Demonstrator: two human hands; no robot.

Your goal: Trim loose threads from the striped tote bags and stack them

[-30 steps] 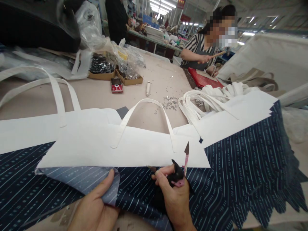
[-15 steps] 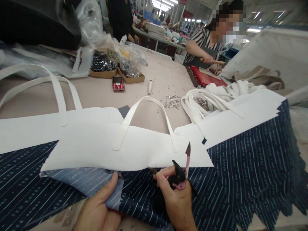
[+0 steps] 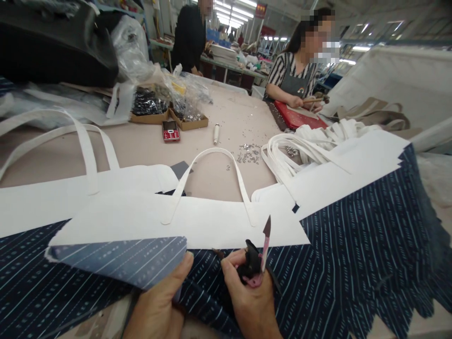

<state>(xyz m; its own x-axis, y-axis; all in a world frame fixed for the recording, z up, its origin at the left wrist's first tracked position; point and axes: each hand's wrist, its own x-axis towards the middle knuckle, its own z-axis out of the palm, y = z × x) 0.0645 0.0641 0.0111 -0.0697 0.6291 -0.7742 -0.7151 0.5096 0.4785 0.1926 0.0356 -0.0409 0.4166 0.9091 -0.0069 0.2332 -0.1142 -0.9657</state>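
My left hand [image 3: 160, 292] is closed on dark blue striped fabric [image 3: 148, 261], its paler underside turned up and the thumb on top. My right hand [image 3: 249, 292] is closed round a pointed tool [image 3: 267, 228] with a dark blade and a pink-and-black grip. The blade points up and away over a white panel [image 3: 212, 226]. A small dark tip [image 3: 218, 253] shows by the thumb and forefinger; whether it belongs to the same tool I cannot tell. The white panel, with a white strap handle [image 3: 219, 150], lies along the fabric, just beyond both hands.
More white panels with straps lie left [image 3: 116, 186] and right [image 3: 339, 165]. Farther off are a red phone [image 3: 171, 131], a white stick-like object [image 3: 216, 134], scattered metal bits [image 3: 249, 154] and cardboard trays [image 3: 190, 122]. A co-worker [image 3: 293, 80] works at a red piece [image 3: 300, 115].
My left hand has moved right and slightly up, and more of the fabric's pale underside is folded up. My right hand has shifted a little left with the tool. The camera view has tilted slightly.
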